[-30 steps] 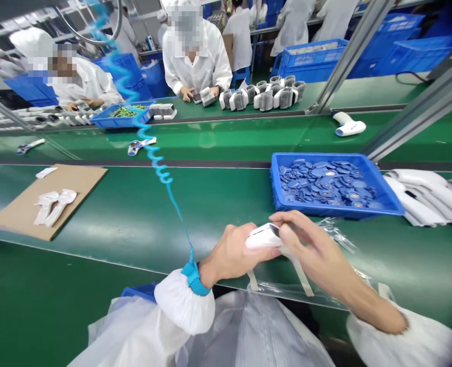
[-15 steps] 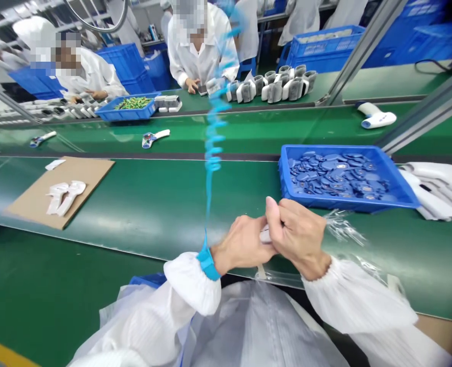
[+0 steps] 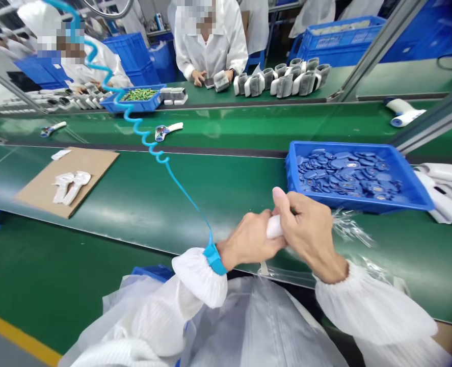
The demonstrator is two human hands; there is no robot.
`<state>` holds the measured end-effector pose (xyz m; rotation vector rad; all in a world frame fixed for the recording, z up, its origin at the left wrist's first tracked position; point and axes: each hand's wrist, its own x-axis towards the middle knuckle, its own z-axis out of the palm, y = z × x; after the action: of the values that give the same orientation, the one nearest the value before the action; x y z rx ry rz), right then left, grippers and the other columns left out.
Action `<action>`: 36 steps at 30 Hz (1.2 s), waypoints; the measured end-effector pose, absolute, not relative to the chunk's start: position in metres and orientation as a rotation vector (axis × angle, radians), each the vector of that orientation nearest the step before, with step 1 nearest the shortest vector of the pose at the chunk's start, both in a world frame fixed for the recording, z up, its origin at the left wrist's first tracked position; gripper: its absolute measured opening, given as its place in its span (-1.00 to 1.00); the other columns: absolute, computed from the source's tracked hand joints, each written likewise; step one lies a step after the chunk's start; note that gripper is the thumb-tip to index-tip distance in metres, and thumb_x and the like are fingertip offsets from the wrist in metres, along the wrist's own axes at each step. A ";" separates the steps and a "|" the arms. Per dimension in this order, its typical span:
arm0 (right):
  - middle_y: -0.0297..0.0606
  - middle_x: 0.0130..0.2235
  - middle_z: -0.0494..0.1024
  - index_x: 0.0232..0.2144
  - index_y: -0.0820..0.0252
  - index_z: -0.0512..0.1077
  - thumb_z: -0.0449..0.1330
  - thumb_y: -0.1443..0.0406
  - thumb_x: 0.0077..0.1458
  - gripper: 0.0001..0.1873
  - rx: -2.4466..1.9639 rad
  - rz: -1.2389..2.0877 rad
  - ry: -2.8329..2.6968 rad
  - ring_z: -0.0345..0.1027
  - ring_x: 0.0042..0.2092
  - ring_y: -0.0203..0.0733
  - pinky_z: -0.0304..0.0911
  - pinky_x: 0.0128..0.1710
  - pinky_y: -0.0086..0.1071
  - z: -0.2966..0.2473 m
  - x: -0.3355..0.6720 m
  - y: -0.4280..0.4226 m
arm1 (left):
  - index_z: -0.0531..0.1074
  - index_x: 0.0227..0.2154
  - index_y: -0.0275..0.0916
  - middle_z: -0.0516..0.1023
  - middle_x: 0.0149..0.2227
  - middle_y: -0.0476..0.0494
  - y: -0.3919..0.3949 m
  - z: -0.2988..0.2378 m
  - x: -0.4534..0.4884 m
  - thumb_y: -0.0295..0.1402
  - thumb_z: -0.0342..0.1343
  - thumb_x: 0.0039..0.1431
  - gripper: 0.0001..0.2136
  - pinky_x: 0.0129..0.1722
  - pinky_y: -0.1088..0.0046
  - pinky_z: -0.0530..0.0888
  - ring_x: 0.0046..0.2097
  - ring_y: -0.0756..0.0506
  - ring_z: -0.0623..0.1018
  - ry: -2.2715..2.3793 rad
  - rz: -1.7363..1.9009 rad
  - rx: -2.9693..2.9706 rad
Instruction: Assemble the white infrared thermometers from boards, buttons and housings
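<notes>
Close in front of my body, both hands are wrapped round a white plastic housing [image 3: 274,227]. Only a short, smooth, rounded stretch of it shows between them, so its full shape is hidden. My left hand [image 3: 251,238] grips it from the left, and a blue strap with a coiled cord circles that wrist. Pressed against it on the right is my right hand [image 3: 308,229], fingers curled and thumb pointing up. A blue bin [image 3: 367,204] full of flat blue plastic pieces [image 3: 348,173] stands just beyond my right hand.
White gun-shaped housing halves [image 3: 73,186] lie on a cardboard sheet [image 3: 101,158] at left. More white housings [image 3: 445,191] are piled right of the bin. Clear plastic wrap [image 3: 350,227] lies near my right wrist. Gun-shaped devices [image 3: 168,131] sit on the green belt; co-workers sit beyond.
More of the white housing now shows between my hands, which have turned slightly. The blue coiled cord has swung left. The whole view has shifted a little.
</notes>
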<state>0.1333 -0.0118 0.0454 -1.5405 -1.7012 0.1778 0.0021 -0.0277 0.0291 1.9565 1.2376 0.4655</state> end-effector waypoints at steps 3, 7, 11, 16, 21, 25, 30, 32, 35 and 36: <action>-0.27 -0.65 0.36 -0.75 0.12 0.23 -0.04 0.12 0.40 -0.36 -1.580 0.139 -1.700 0.20 -0.56 -0.29 0.00 -0.46 -0.31 0.037 0.129 -0.008 | 0.42 -0.02 -0.39 0.66 -0.15 -0.40 -0.032 0.018 0.016 -0.25 0.17 0.19 -0.62 -0.18 0.11 0.58 -0.19 -0.39 0.68 1.440 0.429 2.050; -0.31 -0.62 0.42 -0.72 0.11 0.31 -0.03 0.08 0.41 -0.36 -1.526 0.284 -1.851 0.29 -0.53 -0.28 0.11 -0.44 -0.35 0.046 0.145 0.008 | 0.42 -0.01 -0.35 0.67 -0.18 -0.36 -0.028 0.020 0.012 -0.10 0.13 0.28 -0.59 -0.22 0.13 0.57 -0.22 -0.38 0.69 1.462 0.345 2.172; -0.21 -0.31 0.67 -0.38 0.16 0.60 -0.02 0.11 0.43 -0.50 -1.756 0.244 -2.081 0.52 -0.29 -0.14 0.30 -0.21 -0.32 0.062 0.202 0.054 | 0.44 -0.18 -0.26 0.63 -0.33 -0.21 -0.017 0.036 -0.029 0.06 0.08 0.34 -0.58 -0.30 0.22 0.48 -0.28 -0.32 0.66 1.556 0.295 2.153; -0.01 -0.04 0.66 -0.17 0.25 0.62 0.20 0.35 0.20 -0.78 -1.810 0.243 -2.343 0.53 -0.05 0.08 0.33 -0.01 -0.19 0.044 0.251 0.127 | 0.37 0.05 -0.20 0.61 -0.08 -0.15 -0.006 0.049 -0.062 -0.20 0.29 0.25 -0.61 -0.16 0.27 0.44 -0.12 -0.22 0.60 1.583 0.403 2.205; -0.07 -0.12 0.67 -0.25 0.17 0.61 0.30 0.36 0.06 -0.84 -1.728 0.345 -2.528 0.52 -0.10 0.06 0.36 -0.08 -0.25 0.024 0.252 0.154 | 0.46 -0.05 -0.31 0.60 -0.12 -0.26 0.003 0.049 -0.023 -0.30 0.28 0.27 -0.73 -0.03 0.15 0.38 -0.01 -0.30 0.51 1.327 0.003 2.735; -0.05 -0.19 0.67 -0.35 0.20 0.59 0.33 0.39 -0.01 -0.89 -1.674 0.373 -2.510 0.52 -0.14 0.06 0.36 -0.12 -0.25 0.023 0.252 0.155 | 0.52 -0.18 -0.36 0.61 -0.14 -0.30 0.007 0.053 -0.007 -0.35 0.14 0.36 -0.85 -0.04 0.15 0.39 -0.06 -0.28 0.53 1.347 -0.016 2.642; -0.13 -0.29 0.66 -0.40 0.17 0.55 0.25 0.35 0.08 -0.94 -1.622 0.349 -2.290 0.53 -0.23 -0.03 0.37 -0.14 -0.24 0.034 0.253 0.134 | 0.45 -0.05 -0.21 0.63 -0.17 -0.13 0.006 0.060 -0.034 -0.20 0.13 0.36 -0.77 -0.22 0.32 0.43 -0.21 -0.15 0.57 1.477 0.535 1.859; -0.16 -0.26 0.68 -0.23 0.18 0.56 0.17 0.27 0.21 -0.82 -1.610 0.334 -2.168 0.54 -0.32 -0.08 0.38 -0.20 -0.23 0.044 0.248 0.114 | 0.42 -0.04 -0.23 0.64 -0.17 -0.15 0.004 0.056 -0.041 -0.10 0.06 0.41 -0.70 -0.24 0.36 0.45 -0.24 -0.12 0.58 1.366 0.726 1.567; -0.26 -0.24 0.70 -0.08 0.12 0.58 0.14 0.16 0.30 -0.71 -1.533 0.375 -2.003 0.55 -0.36 -0.14 0.40 -0.28 -0.28 0.061 0.229 0.072 | 0.44 -0.10 -0.27 0.64 -0.17 -0.18 0.000 0.047 -0.036 -0.05 0.07 0.40 -0.66 -0.24 0.39 0.47 -0.24 -0.09 0.58 1.268 0.825 1.390; -0.28 -0.24 0.71 -0.10 0.10 0.60 0.16 0.15 0.29 -0.72 -1.492 0.406 -1.941 0.57 -0.36 -0.15 0.41 -0.28 -0.30 0.065 0.218 0.058 | 0.45 -0.11 -0.26 0.64 -0.18 -0.16 -0.001 0.045 -0.031 -0.07 0.10 0.39 -0.68 -0.23 0.40 0.46 -0.23 -0.09 0.58 1.272 0.828 1.407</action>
<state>0.2183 0.0578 0.0653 -1.4924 -1.9405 0.4065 -0.0313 -0.0010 0.0450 1.4072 1.2723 0.8284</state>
